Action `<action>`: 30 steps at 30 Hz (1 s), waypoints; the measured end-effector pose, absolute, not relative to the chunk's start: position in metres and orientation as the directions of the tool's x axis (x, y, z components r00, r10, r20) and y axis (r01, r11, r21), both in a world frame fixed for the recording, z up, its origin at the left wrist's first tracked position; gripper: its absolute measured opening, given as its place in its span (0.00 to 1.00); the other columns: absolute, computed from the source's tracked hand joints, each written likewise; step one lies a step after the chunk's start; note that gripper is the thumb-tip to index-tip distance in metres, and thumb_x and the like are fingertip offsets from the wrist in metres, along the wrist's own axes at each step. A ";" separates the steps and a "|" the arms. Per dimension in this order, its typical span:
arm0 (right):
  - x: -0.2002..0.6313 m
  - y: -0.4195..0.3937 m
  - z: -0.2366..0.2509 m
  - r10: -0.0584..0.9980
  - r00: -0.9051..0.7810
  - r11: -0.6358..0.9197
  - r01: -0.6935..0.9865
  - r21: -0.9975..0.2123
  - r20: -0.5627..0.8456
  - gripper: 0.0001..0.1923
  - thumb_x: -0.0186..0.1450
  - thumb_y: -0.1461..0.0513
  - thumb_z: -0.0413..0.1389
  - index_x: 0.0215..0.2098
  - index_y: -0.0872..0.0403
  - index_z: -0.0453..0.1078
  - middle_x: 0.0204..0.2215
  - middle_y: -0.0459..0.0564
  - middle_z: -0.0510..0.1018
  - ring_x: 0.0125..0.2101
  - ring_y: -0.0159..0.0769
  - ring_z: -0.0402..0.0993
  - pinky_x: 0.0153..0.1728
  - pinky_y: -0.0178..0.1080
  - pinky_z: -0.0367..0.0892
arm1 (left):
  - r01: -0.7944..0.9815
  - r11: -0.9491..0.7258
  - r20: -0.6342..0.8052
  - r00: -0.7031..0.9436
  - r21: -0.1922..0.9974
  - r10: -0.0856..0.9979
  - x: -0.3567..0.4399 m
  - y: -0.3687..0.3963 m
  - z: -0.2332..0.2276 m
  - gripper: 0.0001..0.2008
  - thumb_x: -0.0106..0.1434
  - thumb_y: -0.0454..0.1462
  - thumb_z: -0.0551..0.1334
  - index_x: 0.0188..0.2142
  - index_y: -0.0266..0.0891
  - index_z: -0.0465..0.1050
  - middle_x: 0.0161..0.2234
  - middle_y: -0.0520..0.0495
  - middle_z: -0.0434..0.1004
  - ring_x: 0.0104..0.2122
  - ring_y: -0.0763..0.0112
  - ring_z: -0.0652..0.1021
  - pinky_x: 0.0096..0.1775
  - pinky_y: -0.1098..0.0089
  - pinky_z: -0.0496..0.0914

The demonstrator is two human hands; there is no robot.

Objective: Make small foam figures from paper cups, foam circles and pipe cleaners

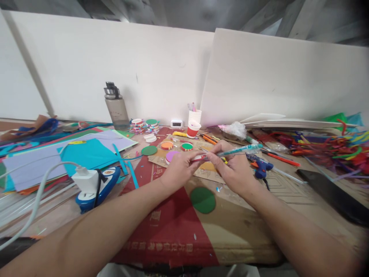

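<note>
Disc pinched in left hand, pen clamped in right hand. Beyond grip, several finished discs; near it, plain green circle not yet built up.

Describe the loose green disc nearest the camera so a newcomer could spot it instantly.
Start at the cardboard sheet with a red triangle print that covers the table's near edge. Between the person's two forearms, just below the left hand and right hand, lies the green disc. It is plain, flat and alone, unlike the smaller rimmed discs farther back.
</note>
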State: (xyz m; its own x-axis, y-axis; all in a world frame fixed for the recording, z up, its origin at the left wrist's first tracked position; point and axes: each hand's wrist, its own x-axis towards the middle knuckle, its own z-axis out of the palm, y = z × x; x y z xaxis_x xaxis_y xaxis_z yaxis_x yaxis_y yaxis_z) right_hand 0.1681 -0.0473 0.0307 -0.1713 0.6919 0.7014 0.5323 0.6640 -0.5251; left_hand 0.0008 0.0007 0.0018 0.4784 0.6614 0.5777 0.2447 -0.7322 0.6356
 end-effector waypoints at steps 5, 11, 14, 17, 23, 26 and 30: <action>0.169 -0.048 0.027 0.692 -0.058 0.655 0.467 -0.593 0.719 0.07 0.67 0.59 0.54 0.32 0.51 0.65 0.23 0.42 0.69 0.25 0.32 0.66 0.32 0.37 0.63 | 0.243 -0.689 0.541 0.466 0.682 0.700 0.000 0.002 0.002 0.12 0.63 0.34 0.59 0.45 0.42 0.78 0.37 0.48 0.81 0.37 0.68 0.78 0.42 0.68 0.72; 0.172 -0.042 0.026 0.650 0.086 0.660 0.427 -0.618 0.755 0.07 0.68 0.57 0.52 0.37 0.51 0.69 0.32 0.46 0.75 0.32 0.34 0.71 0.37 0.39 0.66 | -0.002 -0.354 0.328 0.384 0.935 0.863 0.003 0.005 0.000 0.13 0.59 0.39 0.65 0.44 0.39 0.77 0.38 0.46 0.79 0.37 0.67 0.77 0.36 0.68 0.74; 0.174 -0.038 0.028 0.650 0.128 0.630 0.461 -0.626 0.749 0.10 0.69 0.55 0.51 0.39 0.50 0.71 0.37 0.48 0.77 0.36 0.36 0.73 0.42 0.41 0.67 | -0.188 -0.196 0.252 0.344 0.962 0.905 0.004 0.007 -0.001 0.15 0.57 0.41 0.67 0.43 0.39 0.77 0.43 0.46 0.78 0.39 0.68 0.76 0.34 0.72 0.72; 0.177 -0.034 0.029 0.717 0.155 0.556 0.460 -0.692 0.679 0.13 0.69 0.53 0.51 0.43 0.51 0.71 0.42 0.50 0.77 0.39 0.37 0.73 0.44 0.42 0.67 | -0.298 -0.122 0.212 0.291 0.947 0.933 0.004 0.010 0.000 0.16 0.54 0.41 0.70 0.42 0.39 0.78 0.43 0.46 0.78 0.36 0.73 0.75 0.32 0.77 0.67; 0.173 -0.031 0.028 0.850 0.045 0.473 0.373 -0.798 0.525 0.17 0.66 0.51 0.54 0.46 0.53 0.70 0.39 0.50 0.78 0.34 0.36 0.74 0.37 0.40 0.69 | -0.559 0.072 0.117 0.296 0.826 0.948 0.003 0.013 0.002 0.18 0.53 0.41 0.72 0.42 0.42 0.75 0.41 0.51 0.77 0.34 0.78 0.75 0.31 0.78 0.68; 0.167 -0.030 0.023 0.854 -0.072 0.501 0.380 -0.778 0.515 0.17 0.63 0.52 0.58 0.45 0.53 0.71 0.38 0.49 0.78 0.35 0.35 0.74 0.38 0.39 0.69 | -0.616 0.086 0.113 0.277 0.783 0.954 0.004 0.014 0.001 0.18 0.52 0.42 0.73 0.41 0.42 0.74 0.40 0.51 0.78 0.35 0.77 0.76 0.34 0.76 0.70; 0.163 -0.027 0.018 0.818 -0.140 0.566 0.370 -0.737 0.558 0.13 0.61 0.56 0.60 0.43 0.52 0.73 0.39 0.48 0.79 0.39 0.36 0.74 0.42 0.39 0.68 | -0.631 0.087 0.135 0.296 0.771 0.946 0.005 0.013 -0.001 0.19 0.53 0.42 0.72 0.42 0.43 0.72 0.40 0.51 0.78 0.36 0.76 0.77 0.35 0.74 0.71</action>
